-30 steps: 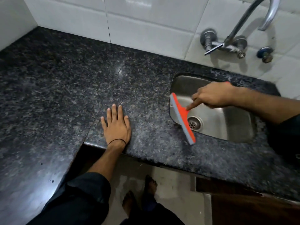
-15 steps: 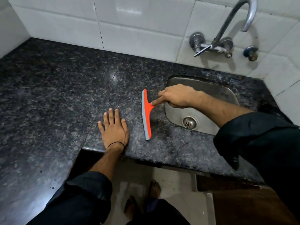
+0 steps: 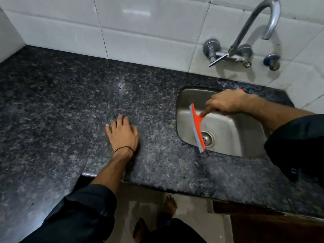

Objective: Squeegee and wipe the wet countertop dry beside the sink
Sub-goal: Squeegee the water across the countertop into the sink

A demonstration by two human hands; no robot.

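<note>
Head view: squeegee [image 3: 197, 126] juts left beyond right hand [image 3: 226, 103] grip.

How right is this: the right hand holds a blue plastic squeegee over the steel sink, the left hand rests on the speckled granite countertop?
Not blue: the head view shows the right hand holding an orange plastic squeegee; the rest stands.

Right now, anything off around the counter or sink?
Nothing spilled or broken. The right hand holds the squeegee over the sink, blade tilted and off the counter. The left hand rests on the counter. One oddity: a pale blotchy patch on the counter behind the sink; residue or water, can't tell.
</note>
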